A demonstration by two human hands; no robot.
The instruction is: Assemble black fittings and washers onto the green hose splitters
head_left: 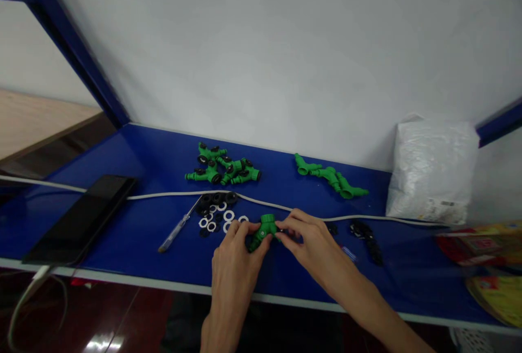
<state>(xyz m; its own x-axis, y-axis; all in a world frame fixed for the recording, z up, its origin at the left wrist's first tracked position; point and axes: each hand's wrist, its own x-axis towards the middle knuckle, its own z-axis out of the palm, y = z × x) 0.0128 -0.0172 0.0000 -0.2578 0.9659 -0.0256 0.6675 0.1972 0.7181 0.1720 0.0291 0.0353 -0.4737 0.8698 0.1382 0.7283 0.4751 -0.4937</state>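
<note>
Connector [268, 227] of branched green plastic sits between your two hands, over the near middle of the blue table [175, 268], its ridged collar toward the far side. Whether it touches the tabletop, you cannot tell from this angle. Your left hand [234, 252] pinches it between thumb and forefinger from the left. Your right hand [312, 239] comes in from the right, thumb and forefinger pinched on a small dark piece [280, 229] at the connector's right side; that piece is too small to identify.

Just to the left of and beyond your left hand you have white rings [229, 215] scattered flat, with black rings [212, 199] bunched next to them, and a screwdriver [178, 233] with a clear handle to their left. A white cable [163, 194] runs across the table from left to right. Beyond it, on the far side, green fittings with black parts [244, 175] lie heaped left of centre, and plain green fittings [346, 187] lie in a row to the right. Near your right forearm is a cluster of black parts [372, 247].
</note>
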